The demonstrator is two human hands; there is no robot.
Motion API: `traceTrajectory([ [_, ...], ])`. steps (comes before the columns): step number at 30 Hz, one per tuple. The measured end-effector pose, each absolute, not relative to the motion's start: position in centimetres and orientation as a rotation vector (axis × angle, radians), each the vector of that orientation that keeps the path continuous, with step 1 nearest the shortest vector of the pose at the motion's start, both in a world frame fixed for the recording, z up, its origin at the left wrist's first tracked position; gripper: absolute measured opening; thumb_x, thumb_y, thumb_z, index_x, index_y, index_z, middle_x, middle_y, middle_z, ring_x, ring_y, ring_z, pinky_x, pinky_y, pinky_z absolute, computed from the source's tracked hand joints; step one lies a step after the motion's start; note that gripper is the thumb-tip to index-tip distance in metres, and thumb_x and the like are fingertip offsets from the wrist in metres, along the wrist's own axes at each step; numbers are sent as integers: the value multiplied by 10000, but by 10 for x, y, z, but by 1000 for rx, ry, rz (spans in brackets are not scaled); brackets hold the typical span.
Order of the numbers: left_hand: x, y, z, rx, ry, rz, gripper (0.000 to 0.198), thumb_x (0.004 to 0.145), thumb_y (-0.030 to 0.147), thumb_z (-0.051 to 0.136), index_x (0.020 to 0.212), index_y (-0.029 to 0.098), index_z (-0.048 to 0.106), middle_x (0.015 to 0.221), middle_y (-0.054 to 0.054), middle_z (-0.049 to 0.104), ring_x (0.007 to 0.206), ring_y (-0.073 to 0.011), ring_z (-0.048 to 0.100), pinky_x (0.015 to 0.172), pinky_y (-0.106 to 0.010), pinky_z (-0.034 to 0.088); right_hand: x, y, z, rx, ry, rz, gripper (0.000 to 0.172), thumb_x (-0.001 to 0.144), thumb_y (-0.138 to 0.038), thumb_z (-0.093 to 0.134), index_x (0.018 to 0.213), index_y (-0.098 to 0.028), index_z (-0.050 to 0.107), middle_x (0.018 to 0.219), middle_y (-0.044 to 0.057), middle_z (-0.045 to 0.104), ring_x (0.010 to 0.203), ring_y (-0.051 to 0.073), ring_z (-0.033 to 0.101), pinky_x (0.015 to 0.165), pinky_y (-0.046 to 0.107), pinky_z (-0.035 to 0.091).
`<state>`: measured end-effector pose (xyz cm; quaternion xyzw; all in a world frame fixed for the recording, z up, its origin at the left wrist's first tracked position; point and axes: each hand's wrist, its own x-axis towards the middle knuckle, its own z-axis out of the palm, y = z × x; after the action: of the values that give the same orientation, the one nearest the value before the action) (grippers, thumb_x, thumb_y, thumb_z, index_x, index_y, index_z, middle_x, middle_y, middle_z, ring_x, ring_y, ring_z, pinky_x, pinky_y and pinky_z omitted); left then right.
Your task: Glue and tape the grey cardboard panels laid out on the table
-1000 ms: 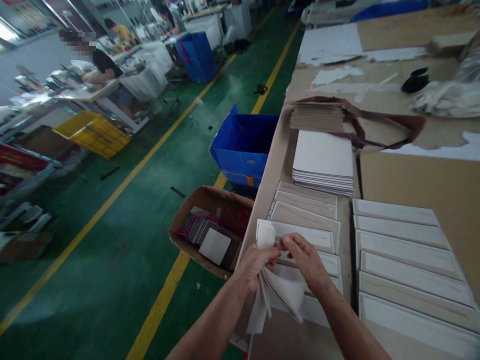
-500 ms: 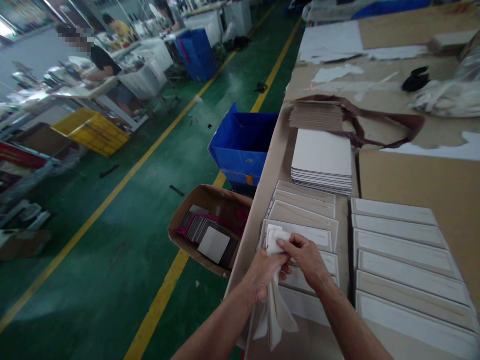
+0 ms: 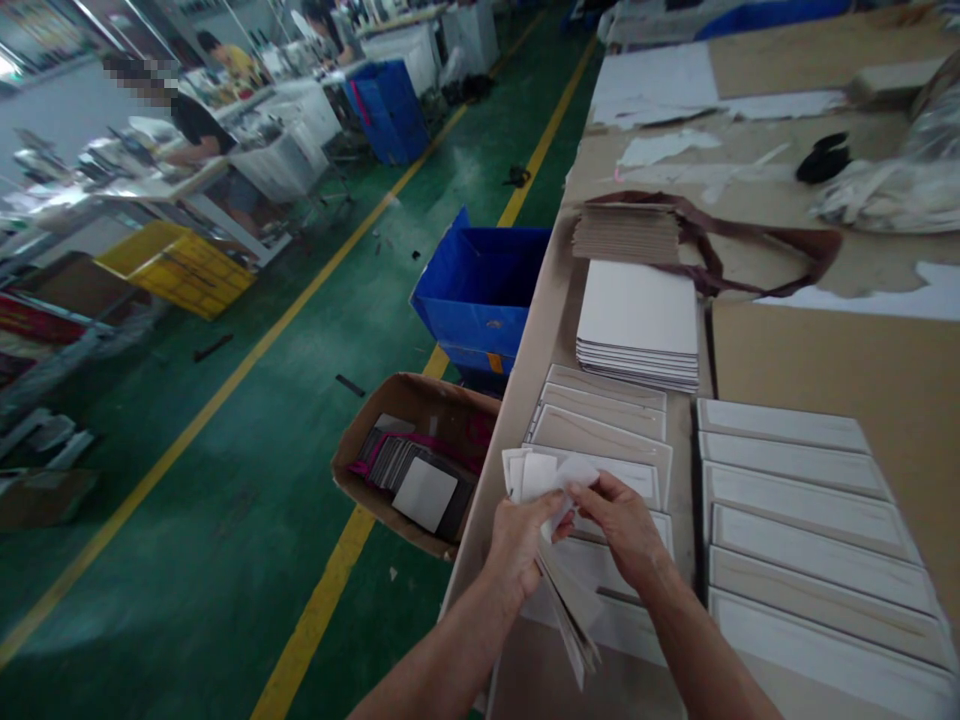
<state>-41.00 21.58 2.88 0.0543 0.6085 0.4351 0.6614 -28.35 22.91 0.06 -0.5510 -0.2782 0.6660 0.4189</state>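
Note:
A bunch of thin white strips [image 3: 538,474] is gripped by my left hand [image 3: 519,548], its upper ends fanned out above the fist and its lower ends hanging below. My right hand [image 3: 619,522] pinches the edge of one strip at the top right of the bunch, close beside my left hand. Beneath both hands lies a column of overlapping pale flat panels [image 3: 600,436] on the table. To the right runs a second column of overlapping white and beige panels [image 3: 806,515].
Beyond the panels are a stack of white boards [image 3: 637,310] and a brown strap [image 3: 787,245]. Left of the table edge stand a cardboard box [image 3: 360,430] holding boards and a blue bin [image 3: 472,315]. People sit at machines at the far left.
The strips have spread wider at the top, and their lower ends have swung right. My right hand has shifted slightly right and down with the strip it pinches.

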Motion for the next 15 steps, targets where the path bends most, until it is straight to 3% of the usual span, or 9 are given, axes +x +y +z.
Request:
traceTrajectory([
  [3,-405,216,22,101,1364,1051,496,454,255,889,891,88,724,763,-70,726,580,-143,635,533,-236,520,-289,226,2,-1313,-426,1691,287,601,-406,837,695,-187,677,680,-16,658,600,119,555,613,251,473],
  [9,-394,208,11,251,1409,1026,449,522,296,877,899,106,724,738,-56,723,595,-163,644,527,-234,494,-299,225,4,-1131,-134,1707,315,620,-393,833,831,-218,676,718,-6,703,575,165,625,519,285,513],
  [13,-395,203,14,419,1358,917,442,549,286,860,938,128,723,838,-67,740,705,-197,676,633,-265,526,-280,239,5,-1125,-81,1555,306,660,-386,814,870,-240,645,788,-10,722,666,178,669,595,307,552],
  [15,-403,204,17,490,1417,821,411,537,287,858,890,131,716,792,-53,729,672,-188,658,605,-256,507,-261,249,9,-1108,-109,1506,275,681,-367,806,840,-251,613,751,-41,698,651,152,655,632,301,553],
])
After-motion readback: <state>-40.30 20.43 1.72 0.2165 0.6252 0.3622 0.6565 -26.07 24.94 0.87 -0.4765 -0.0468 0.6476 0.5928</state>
